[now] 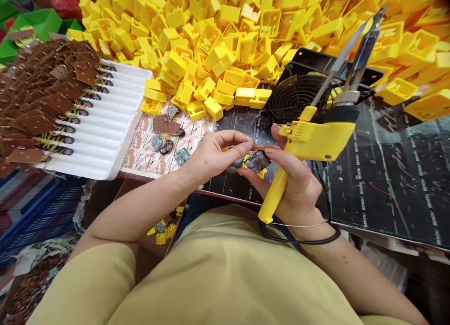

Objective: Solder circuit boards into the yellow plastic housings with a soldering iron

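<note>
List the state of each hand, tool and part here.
Left hand: pinching the small board.
Right hand: gripping the soldering gun, fingertips on the board.
Board: held between both hands.
Soldering gun: tip raised, pointing away.
Yellow housings: heaped loose.
Fan: blades indistinct.

The soldering gun is yellow. The plastic boxes are yellow too. The tray is white, the boards brown, the mat black.

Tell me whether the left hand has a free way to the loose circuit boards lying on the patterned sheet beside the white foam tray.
Probably yes. The left hand sits just right of the loose circuit boards, with only bare sheet between; but its fingers now pinch a small part.
</note>
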`<state>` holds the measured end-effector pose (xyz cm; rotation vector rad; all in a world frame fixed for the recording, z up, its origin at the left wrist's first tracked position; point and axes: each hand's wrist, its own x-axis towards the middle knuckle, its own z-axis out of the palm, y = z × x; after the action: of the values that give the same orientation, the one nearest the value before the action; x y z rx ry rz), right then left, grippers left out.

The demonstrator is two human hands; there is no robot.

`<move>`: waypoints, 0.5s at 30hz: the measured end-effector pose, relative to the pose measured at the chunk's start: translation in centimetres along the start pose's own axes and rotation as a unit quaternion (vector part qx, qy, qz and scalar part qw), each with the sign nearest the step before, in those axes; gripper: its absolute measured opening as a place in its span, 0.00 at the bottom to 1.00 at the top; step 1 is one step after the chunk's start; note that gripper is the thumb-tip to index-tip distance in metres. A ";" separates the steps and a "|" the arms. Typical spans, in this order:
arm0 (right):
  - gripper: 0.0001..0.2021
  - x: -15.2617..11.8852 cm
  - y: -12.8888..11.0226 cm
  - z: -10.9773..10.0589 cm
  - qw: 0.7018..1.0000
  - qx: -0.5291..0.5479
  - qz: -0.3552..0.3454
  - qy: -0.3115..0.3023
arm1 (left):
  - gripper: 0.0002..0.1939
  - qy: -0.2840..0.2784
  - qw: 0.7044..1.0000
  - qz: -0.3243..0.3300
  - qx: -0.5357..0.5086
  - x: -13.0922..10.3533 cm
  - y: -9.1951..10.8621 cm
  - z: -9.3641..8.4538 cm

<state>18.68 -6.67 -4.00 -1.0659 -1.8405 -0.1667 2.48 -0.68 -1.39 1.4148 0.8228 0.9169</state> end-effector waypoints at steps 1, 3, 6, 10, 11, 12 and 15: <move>0.32 0.0 0.0 0.0 1.000 0.001 0.003 0.000 | 0.16 -0.009 1.000 -0.003 -0.007 0.0 0.0 -0.1; 0.31 0.1 0.0 0.0 1.000 0.009 0.008 -0.002 | 0.16 -0.019 1.000 0.008 0.019 0.0 0.1 -0.5; 0.30 0.2 0.0 -0.1 1.000 0.024 0.007 -0.003 | 0.11 -0.006 0.992 0.060 0.111 0.0 0.7 -0.7; 0.29 0.0 -0.3 -0.1 0.999 0.033 0.011 -0.015 | 0.07 0.001 0.984 0.086 0.159 -0.1 0.8 -0.3; 0.30 -0.1 -0.3 -0.1 0.999 0.040 0.018 -0.017 | 0.07 -0.003 0.985 0.081 0.153 -0.1 0.7 -0.2; 0.30 -0.2 -0.3 -0.1 0.998 0.052 0.025 -0.019 | 0.08 -0.007 0.988 0.072 0.136 -0.1 0.6 -0.2; 0.35 -0.6 0.3 -0.7 0.991 0.115 0.038 -0.048 | 0.12 -0.011 0.999 0.023 0.045 0.3 0.6 -0.8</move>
<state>19.46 -7.20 -4.28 -0.9948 -1.8501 0.1415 1.84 -0.11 -0.76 1.5246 0.8268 0.9077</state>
